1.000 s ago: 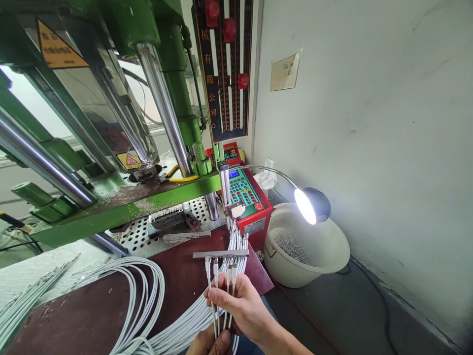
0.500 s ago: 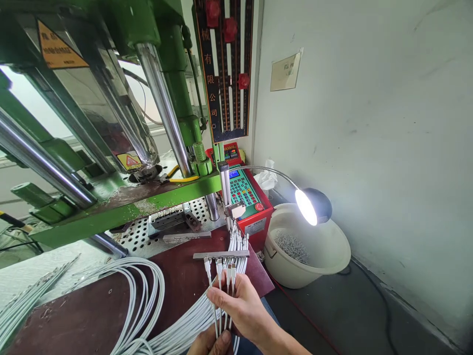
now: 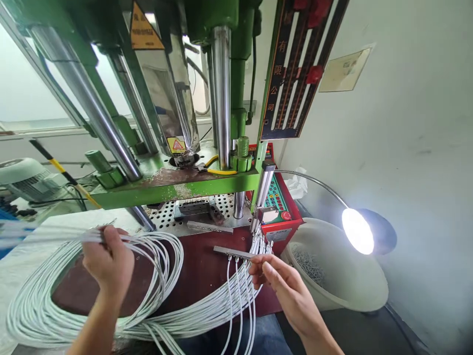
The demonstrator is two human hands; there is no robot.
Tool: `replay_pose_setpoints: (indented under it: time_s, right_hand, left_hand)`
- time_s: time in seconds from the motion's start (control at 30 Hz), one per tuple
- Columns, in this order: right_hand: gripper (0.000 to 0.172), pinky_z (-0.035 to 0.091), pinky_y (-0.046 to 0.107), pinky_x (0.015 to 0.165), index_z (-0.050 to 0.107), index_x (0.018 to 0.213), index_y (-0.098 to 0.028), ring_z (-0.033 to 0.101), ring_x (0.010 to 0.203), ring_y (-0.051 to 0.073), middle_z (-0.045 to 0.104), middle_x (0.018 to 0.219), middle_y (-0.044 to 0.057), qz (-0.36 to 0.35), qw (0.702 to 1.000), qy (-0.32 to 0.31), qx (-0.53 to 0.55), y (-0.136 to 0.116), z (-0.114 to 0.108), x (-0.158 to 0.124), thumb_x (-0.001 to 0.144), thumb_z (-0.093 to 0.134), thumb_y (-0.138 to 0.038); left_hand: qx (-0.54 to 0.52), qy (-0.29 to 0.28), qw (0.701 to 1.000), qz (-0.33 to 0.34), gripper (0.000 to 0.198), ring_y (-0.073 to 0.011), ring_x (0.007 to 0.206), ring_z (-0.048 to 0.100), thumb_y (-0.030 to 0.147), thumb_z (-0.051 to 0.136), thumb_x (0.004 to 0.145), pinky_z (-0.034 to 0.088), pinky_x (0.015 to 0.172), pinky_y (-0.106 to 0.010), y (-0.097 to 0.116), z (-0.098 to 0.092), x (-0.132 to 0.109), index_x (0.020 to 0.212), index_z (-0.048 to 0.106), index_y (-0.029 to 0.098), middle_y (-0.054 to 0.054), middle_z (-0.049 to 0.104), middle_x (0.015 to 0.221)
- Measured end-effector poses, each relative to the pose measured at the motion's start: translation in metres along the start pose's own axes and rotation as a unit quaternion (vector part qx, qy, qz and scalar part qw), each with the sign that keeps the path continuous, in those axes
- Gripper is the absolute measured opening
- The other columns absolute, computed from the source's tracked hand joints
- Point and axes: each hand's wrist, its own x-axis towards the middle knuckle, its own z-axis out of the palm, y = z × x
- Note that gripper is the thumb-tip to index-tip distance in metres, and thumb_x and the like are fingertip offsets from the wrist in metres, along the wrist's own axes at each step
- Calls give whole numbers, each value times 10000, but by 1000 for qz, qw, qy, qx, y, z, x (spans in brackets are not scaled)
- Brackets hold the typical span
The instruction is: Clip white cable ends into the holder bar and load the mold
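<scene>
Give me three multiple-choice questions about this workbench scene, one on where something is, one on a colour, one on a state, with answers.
1. Where is the metal fixture bar with cable ends in it?
A. inside the bucket
B. on the dark work board, just before the right hand
C. on top of the press

2. What colour is the press frame?
A. green
B. blue
C. orange

3. What state is the gooseneck lamp in?
A. switched off
B. lying unplugged in the bucket
C. lit

Answers:
1. B, the bar lies by that hand's fingertips.
2. A, its beam and columns' housings are green.
3. C, its face glows white above the white bucket.

Elsewhere, the left hand closes its grip on white cables.
</scene>
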Motion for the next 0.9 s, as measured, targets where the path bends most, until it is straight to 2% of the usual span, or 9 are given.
replay_pose_setpoints:
  time_s: [0.03, 0.1, 0.2, 0.37, 0.5, 0.6, 0.67, 0.77, 0.9]
  right_hand:
    - [283, 482, 261, 696, 676, 1035, -186, 584, 757, 135, 665, 890, 53, -2, 1000, 7, -31, -1, -5, 2, 931, 586, -433]
    - [284, 479, 272, 714, 673, 1032, -188, 590, 771, 147, 672, 883, 52, -9, 991, 28, -129, -4, -13, 9, 929, 584, -436]
    - [243, 471, 292, 760, 682, 1013, -200, 604, 817, 167, 689, 917, 49, -31, 943, 40, -329, -8, -20, 25, 928, 578, -402]
    - [228, 459, 335, 881, 698, 1023, -188, 629, 949, 202, 704, 1008, 61, -47, 833, -50, -549, 2, -17, 59, 947, 503, -279]
    - [271, 462, 358, 909, 677, 1116, -154, 620, 1014, 235, 699, 1056, 87, -16, 754, -130, -643, 16, -8, 71, 915, 511, -228]
    - [310, 455, 375, 925, 658, 1160, -153, 608, 1048, 247, 679, 1100, 106, -12, 707, -146, -691, 24, -1, 72, 889, 509, -184]
    - [304, 449, 370, 934, 662, 1148, -165, 604, 1061, 240, 668, 1117, 108, -7, 697, -144, -702, 29, 0, 71, 896, 493, -166]
    - [300, 447, 333, 948, 666, 1150, -183, 607, 1064, 211, 663, 1119, 91, -2, 718, -136, -683, 29, -3, 71, 914, 486, -148]
    - [327, 465, 310, 931, 651, 1194, -180, 598, 1076, 194, 656, 1141, 85, -42, 759, -117, -639, 15, -5, 76, 921, 483, -114]
  left_hand:
    - [137, -88, 985, -55, 310, -272, 914, 626, 396, 332, 935, 485, 830, -403, -13, 5, 19, 685, 424, 237, -34, 555, 666]
    - [191, -209, 954, -92, 359, -319, 812, 640, 415, 588, 796, 495, 783, -417, -35, 14, 43, 550, 388, 246, 3, 439, 500]
    - [235, -320, 913, -97, 463, -342, 786, 640, 488, 632, 747, 487, 798, -424, -49, 22, 45, 454, 361, 254, 21, 345, 439]
    - [353, -344, 870, -17, 519, -353, 849, 631, 644, 239, 873, 460, 732, -396, -16, 6, 6, 577, 418, 258, -68, 542, 639]
    - [291, -409, 862, 69, 512, -280, 730, 605, 623, 198, 875, 397, 682, -341, 14, -5, -45, 613, 431, 250, -82, 614, 672]
    - [114, -614, 773, 112, 525, -198, 613, 568, 619, 223, 870, 375, 632, -295, 22, -4, -91, 573, 427, 237, -37, 593, 591]
    - [70, -705, 697, 110, 547, -182, 578, 542, 639, 279, 855, 351, 591, -290, 22, -1, -118, 519, 417, 230, -23, 559, 544]
    - [42, -729, 677, 90, 514, -187, 588, 523, 646, 433, 801, 328, 564, -299, 17, 5, -149, 507, 437, 224, -14, 535, 531]
    - [-162, -770, 601, -141, 465, -199, 615, 603, 666, 582, 710, 421, 600, -309, 17, 21, -176, 677, 569, 202, -39, 669, 651]
